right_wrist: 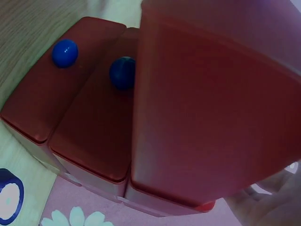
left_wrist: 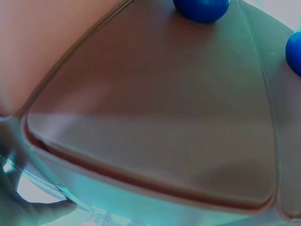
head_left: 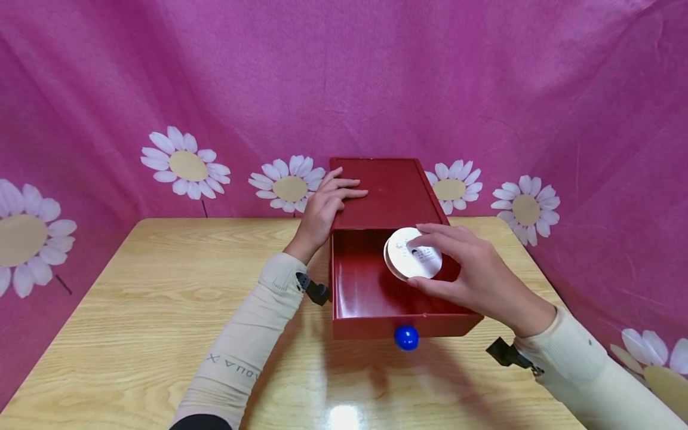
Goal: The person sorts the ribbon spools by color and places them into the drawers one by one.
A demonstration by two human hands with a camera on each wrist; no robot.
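Near the middle of the frame, the right hand (head_left: 473,272) pinches a white spool (head_left: 400,258) between thumb and fingers, holding it over the pulled-out drawer (head_left: 371,327); I can't tell whether it touches the bottom. The left hand (head_left: 325,203), fingers straight and spread, rests along the left edge of the red cabinet (head_left: 387,194). A blue knob (head_left: 406,338) fronts the drawer, low centre, above the pale wooden tabletop (head_left: 177,298). Pink cloth (head_left: 322,77) with daisies hangs behind.
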